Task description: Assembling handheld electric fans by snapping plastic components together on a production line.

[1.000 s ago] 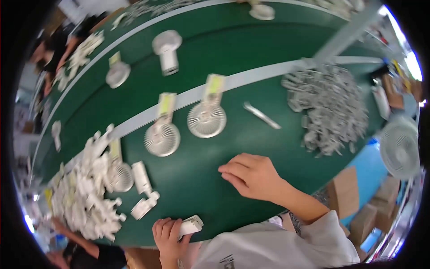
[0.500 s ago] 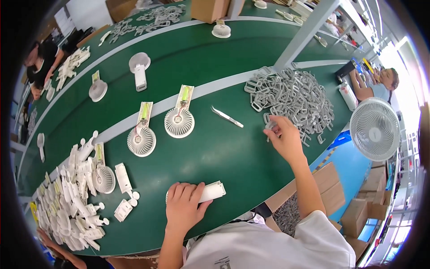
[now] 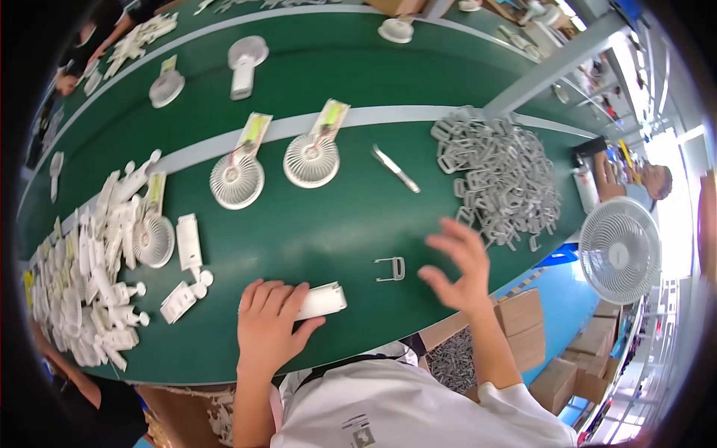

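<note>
My left hand is closed over a white fan handle part lying on the green table, its open end sticking out to the right. A single grey U-shaped clip rests on the tabletop between my hands. Just to the right of it, my right hand hovers with fingers spread and nothing in them. Beyond that hand is a big heap of grey clips. White tweezers lie left of the heap. Two small white fans with green cells, a nearer fan and a farther fan, lie along the grey rail.
White handle parts are piled at the left, with another fan and loose white pieces beside them. Past the rail lie more fans. A large standing fan and cartons are at the right. Other people sit nearby.
My right hand has come back from the heap toward me and opened; a grey clip now lies on the table. My left hand still holds the handle part. The whole view has shifted.
</note>
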`<state>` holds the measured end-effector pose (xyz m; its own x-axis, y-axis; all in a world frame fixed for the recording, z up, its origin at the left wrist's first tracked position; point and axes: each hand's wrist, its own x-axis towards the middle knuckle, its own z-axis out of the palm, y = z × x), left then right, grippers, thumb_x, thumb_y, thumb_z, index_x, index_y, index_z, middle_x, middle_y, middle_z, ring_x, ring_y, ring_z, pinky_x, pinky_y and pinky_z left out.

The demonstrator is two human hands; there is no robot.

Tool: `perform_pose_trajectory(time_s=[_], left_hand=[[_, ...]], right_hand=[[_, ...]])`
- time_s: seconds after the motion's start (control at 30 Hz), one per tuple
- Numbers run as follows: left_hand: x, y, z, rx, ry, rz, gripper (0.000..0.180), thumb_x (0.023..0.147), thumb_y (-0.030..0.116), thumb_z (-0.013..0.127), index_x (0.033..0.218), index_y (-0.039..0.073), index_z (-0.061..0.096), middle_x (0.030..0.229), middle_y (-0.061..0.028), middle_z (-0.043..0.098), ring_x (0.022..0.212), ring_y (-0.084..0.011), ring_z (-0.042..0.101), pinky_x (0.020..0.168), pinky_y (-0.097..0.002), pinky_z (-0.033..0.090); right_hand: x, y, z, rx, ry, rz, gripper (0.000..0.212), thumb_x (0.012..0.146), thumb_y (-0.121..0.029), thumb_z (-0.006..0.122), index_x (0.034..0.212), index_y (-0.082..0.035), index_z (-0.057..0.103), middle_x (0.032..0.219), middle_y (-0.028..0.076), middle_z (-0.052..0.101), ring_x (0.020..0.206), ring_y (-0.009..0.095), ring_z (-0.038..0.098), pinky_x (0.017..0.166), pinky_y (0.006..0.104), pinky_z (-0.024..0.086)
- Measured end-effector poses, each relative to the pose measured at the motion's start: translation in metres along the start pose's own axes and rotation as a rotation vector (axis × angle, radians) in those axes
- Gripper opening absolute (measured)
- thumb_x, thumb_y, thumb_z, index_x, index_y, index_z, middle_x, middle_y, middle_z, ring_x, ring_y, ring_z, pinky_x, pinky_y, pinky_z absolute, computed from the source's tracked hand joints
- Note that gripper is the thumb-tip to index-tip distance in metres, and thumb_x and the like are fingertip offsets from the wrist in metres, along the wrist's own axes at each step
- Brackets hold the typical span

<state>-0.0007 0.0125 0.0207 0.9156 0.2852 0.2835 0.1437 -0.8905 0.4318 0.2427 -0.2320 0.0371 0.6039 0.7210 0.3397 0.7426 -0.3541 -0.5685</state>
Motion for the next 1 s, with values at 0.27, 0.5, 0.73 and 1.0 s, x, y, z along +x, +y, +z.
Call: perform_pose_trajectory(time_s=[0.27,0.5,0.73,1.0], left_hand=[[0.112,0.053,0.004,-0.290,0.068,0.337,0.056,0.080,0.045,0.082,0.121,0.010,0.068,0.129,-0.0106,0.063,0.126,-0.0338,0.056,0.109,-0.0528,0.042],[0.334,0.089,0.142,-0.233,-0.060,0.413,0.080,0.092,0.067,0.060,0.151,0.014,0.052,0.163,-0.0194,0.036,0.152,-0.0467,0.026,0.123,-0.0571,0.024],[0.329,0.108,0.187,-0.233,-0.275,0.278,0.080,0.101,0.071,0.034,0.156,0.014,0.044,0.166,-0.0217,0.029,0.154,-0.0458,0.021,0.124,-0.0618,0.013],[0.187,0.022,-0.003,-0.288,-0.106,0.231,0.042,0.092,0.032,0.073,0.119,0.001,0.066,0.123,-0.0163,0.067,0.118,-0.0367,0.061,0.101,-0.0458,0.048]], right_hand=[[-0.003,0.139,-0.053,-0.613,0.302,0.139,0.060,0.090,-0.034,0.071,0.145,-0.014,0.059,0.151,0.018,0.051,0.143,0.040,0.044,0.120,0.0522,0.029],[0.023,0.085,-0.011,-0.362,0.248,-0.085,0.053,0.084,-0.036,0.072,0.129,-0.008,0.067,0.131,0.014,0.066,0.133,0.039,0.054,0.118,0.0570,0.032],[0.044,0.122,-0.015,-0.509,0.486,-0.052,0.037,0.087,-0.019,0.074,0.123,-0.010,0.069,0.128,0.013,0.066,0.128,0.037,0.056,0.111,0.0530,0.039],[0.008,-0.008,-0.001,0.025,-0.061,0.002,0.043,0.084,-0.013,0.079,0.125,-0.008,0.068,0.125,0.014,0.065,0.096,0.029,0.069,0.082,0.0405,0.056]])
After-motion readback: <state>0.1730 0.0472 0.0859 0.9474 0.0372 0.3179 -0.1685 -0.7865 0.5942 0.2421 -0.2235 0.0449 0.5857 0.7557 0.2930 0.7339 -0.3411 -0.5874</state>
